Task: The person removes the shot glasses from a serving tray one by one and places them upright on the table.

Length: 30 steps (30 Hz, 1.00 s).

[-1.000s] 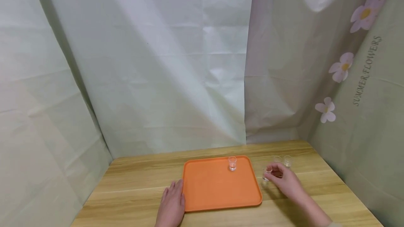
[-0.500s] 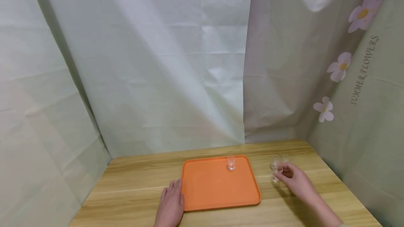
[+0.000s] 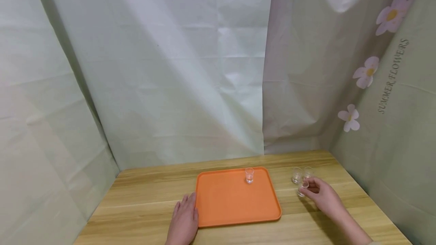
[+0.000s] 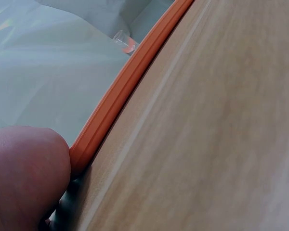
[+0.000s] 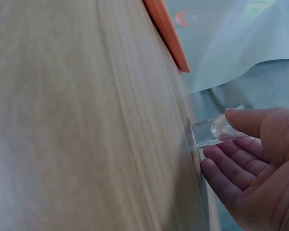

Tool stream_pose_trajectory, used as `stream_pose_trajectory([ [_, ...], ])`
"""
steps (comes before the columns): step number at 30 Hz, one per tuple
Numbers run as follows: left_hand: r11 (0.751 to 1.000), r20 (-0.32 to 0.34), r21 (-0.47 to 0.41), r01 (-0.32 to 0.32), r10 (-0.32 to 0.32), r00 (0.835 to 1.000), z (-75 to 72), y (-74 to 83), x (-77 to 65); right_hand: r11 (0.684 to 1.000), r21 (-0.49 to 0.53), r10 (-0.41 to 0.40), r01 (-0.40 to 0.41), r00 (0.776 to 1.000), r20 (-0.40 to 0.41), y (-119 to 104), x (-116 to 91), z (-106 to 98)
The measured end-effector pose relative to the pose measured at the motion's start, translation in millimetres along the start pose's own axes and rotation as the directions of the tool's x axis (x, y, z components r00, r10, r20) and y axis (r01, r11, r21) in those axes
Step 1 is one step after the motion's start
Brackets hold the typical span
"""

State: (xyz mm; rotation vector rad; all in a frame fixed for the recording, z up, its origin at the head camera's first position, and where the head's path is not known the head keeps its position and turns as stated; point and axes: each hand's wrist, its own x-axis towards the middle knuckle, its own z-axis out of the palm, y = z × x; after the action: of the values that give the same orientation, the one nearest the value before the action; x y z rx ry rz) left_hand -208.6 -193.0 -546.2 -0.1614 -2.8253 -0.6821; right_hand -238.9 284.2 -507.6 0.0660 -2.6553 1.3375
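A small clear shot glass (image 3: 301,191) stands upright at the table's right side, its rim pinched between the thumb and fingers of my right hand (image 3: 323,197). The right wrist view shows this glass (image 5: 204,131) with its base at the tabletop. Just behind it are two similar shot glasses, one fully visible (image 3: 296,175) and another (image 3: 308,171) partly covered by my fingers. Flat on the table, my left hand (image 3: 184,217) rests against the left edge of an orange tray (image 3: 235,201). One more shot glass (image 3: 249,175) stands near the tray's back right corner.
The wooden table (image 3: 143,196) extends around the tray on all sides. Pale green cloth (image 3: 190,97) hangs behind and on both sides, with printed flowers (image 3: 349,118) and lettering at the right.
My right hand has moved the held shot glass rightward, away from the tray, to just in front of the other two glasses. My left hand stays by the tray.
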Motion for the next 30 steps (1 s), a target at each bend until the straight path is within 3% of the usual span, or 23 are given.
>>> stream_pose_trajectory([
  [19, 1.000, -0.020, -0.003, -0.018, 0.018, 1.000, 0.1, -0.1, -0.7, 1.000, 0.003, 0.028, -0.028, 1.000, 0.009, 1.3, -0.3, -1.5],
  [24, 0.999, -0.061, 0.000, -0.042, 0.042, 0.997, 0.6, -0.2, -2.3, 1.000, -0.023, -0.009, 0.009, 1.000, -0.013, -0.2, -2.1, -4.4],
  [30, 0.999, -0.053, 0.003, -0.045, 0.045, 0.998, 0.6, 0.1, -3.0, 0.996, -0.033, -0.083, 0.081, 0.995, -0.052, -9.8, -5.7, -11.2],
])
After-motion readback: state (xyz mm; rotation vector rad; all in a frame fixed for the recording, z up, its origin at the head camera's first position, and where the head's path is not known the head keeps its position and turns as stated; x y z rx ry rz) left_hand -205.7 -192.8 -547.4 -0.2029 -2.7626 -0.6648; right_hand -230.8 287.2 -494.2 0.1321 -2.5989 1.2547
